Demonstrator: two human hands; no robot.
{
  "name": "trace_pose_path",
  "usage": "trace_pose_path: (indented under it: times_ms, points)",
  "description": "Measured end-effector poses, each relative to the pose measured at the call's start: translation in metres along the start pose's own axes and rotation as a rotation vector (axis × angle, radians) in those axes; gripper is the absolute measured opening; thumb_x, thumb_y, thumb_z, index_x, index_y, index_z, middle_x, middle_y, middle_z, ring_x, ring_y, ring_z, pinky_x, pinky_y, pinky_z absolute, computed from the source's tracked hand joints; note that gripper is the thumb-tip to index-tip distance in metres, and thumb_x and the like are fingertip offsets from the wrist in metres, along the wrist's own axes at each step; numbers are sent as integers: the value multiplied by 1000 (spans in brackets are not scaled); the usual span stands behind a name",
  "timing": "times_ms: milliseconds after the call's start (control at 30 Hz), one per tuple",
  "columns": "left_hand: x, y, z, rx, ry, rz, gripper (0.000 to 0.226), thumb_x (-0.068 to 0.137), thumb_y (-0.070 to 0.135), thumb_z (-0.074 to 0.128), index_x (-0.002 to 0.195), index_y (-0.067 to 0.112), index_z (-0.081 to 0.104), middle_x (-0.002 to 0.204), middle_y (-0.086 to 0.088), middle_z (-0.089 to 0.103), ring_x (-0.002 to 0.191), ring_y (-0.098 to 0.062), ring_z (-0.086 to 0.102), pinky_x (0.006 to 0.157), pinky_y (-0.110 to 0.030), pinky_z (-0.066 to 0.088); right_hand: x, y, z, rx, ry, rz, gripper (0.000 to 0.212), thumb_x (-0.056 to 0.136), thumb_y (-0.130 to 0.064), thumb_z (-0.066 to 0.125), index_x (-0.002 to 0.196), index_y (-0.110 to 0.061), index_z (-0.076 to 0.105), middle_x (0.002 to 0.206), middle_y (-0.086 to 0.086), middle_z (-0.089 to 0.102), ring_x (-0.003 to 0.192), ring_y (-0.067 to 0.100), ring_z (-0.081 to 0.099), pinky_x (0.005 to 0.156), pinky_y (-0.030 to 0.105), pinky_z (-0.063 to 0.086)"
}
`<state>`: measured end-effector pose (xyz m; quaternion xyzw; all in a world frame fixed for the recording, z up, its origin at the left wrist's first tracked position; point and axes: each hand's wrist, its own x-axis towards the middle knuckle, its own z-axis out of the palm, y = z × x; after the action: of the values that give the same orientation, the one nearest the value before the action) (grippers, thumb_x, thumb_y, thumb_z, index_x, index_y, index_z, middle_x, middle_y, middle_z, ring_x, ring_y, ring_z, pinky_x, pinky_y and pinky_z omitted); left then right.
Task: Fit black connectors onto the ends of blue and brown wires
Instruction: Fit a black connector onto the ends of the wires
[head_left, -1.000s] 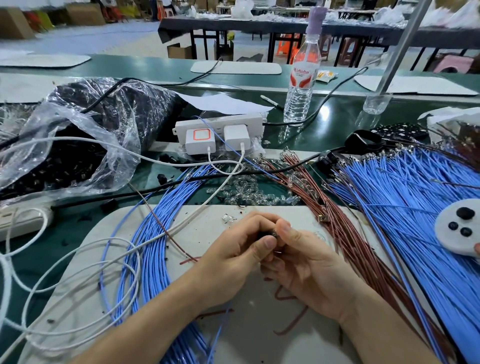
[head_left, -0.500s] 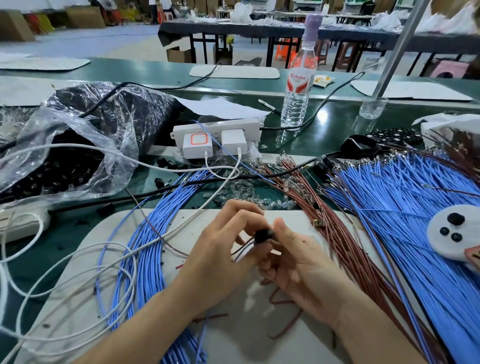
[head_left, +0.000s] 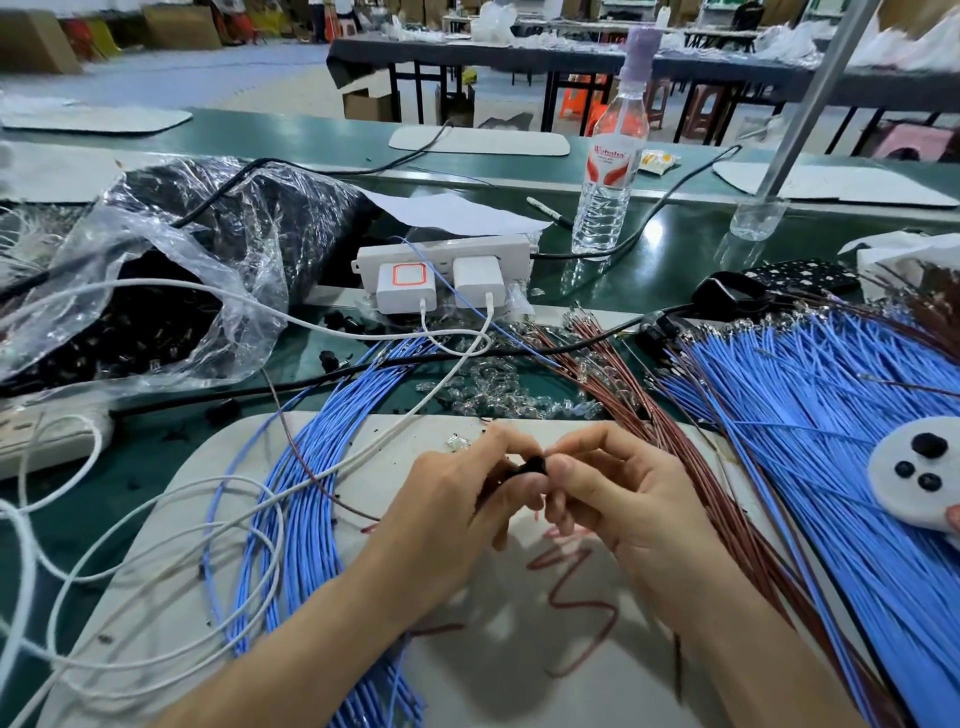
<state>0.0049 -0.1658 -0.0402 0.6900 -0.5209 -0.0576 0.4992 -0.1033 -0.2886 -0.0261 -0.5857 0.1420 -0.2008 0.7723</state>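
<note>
Grip differs vs 0.5 s ago: R hand (head_left: 623, 493) fingers now arch over the black connector (head_left: 530, 466), hands closer. Head view: both forearms angle in over the grey mat (head_left: 249, 447) on the table (head_left: 148, 454); L hand (head_left: 457, 499) & R hand fingers curled, pinching the connector btwn them; brown wire (head_left: 582, 606) loops below.

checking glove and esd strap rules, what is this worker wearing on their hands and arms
Nothing that shows. The left hand and the right hand are bare: no gloves, rings, watch or wrist strap. No sleeve appears before the picture's lower edge.
</note>
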Motion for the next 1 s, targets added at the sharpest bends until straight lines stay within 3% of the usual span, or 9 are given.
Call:
trace_pose_path:
  times_ms: [200, 467, 633, 833, 1000]
  points:
    - [0, 1, -2, 14, -9, -38, 32, 91, 52, 51, 88, 23, 65, 63, 14, 63, 42, -3, 52, 49, -12, 39, 0, -1, 2, 8, 13, -32, 17, 65, -25, 73, 66, -11, 64, 61, 13, 60, 50, 22, 57, 48, 25, 48]
    - [-4, 5, 1, 134, -26, -15, 35, 94, 36, 43, 89, 7, 61, 54, 7, 56, 50, -9, 51, 53, -14, 36, -5, 4, 10, -64, 70, -47, 19, 73, -16, 65, 67, -2, 53, 60, 16, 63, 50, 21, 59, 47, 24, 49]
    - [-5, 11, 1, 131, -22, -10, 46, 92, 44, 38, 89, 6, 63, 53, 4, 56, 52, -11, 49, 53, -16, 34, -6, 4, 10, -49, 70, -20, 17, 72, -15, 66, 62, -6, 56, 58, 16, 62, 48, 23, 58, 45, 27, 50]
    - [-5, 12, 2, 190, -13, 13, 32, 93, 30, 47, 89, 3, 64, 55, 8, 52, 57, -17, 50, 53, -22, 34, -6, -2, 11, -103, 73, 5, 18, 71, -17, 67, 63, -4, 56, 59, 17, 63, 48, 24, 60, 46, 34, 55]
    - [-3, 10, 2, 203, -13, 67, 29, 97, 36, 48, 90, 11, 62, 63, 13, 49, 54, -14, 49, 51, -21, 34, -7, -7, 10, -129, 51, -28, 23, 71, -19, 68, 68, 0, 56, 56, 15, 62, 44, 25, 57, 40, 31, 50]
